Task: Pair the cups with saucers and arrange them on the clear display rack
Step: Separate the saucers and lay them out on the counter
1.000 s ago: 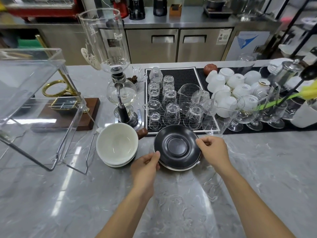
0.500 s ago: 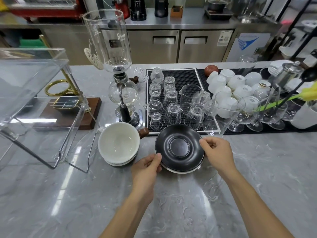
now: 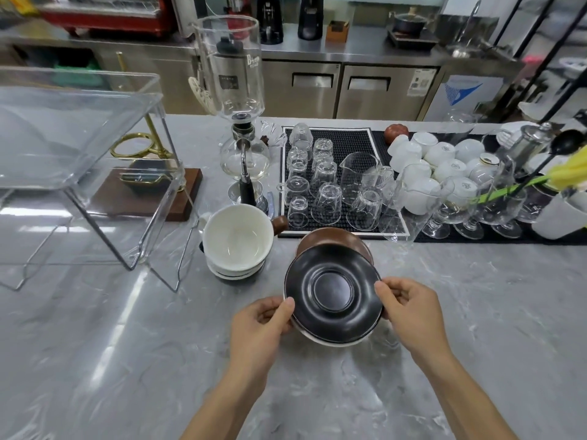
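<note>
I've lifted the black saucer with both hands toward me, uncovering a brown saucer just beyond my fingers.

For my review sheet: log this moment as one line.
left hand + right hand: grip black saucer | brown saucer beneath | rack empty

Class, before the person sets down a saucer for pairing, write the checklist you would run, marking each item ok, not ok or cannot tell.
1. Both hands grip the black saucer: left hand and right hand on opposite rims, ok.
2. Only one saucer lifted: pale rim beneath, cannot tell.
3. Brown saucer left on the counter: ok.
4. White cup upright and empty: ok.
5. Clear display rack top free: ok.
</note>
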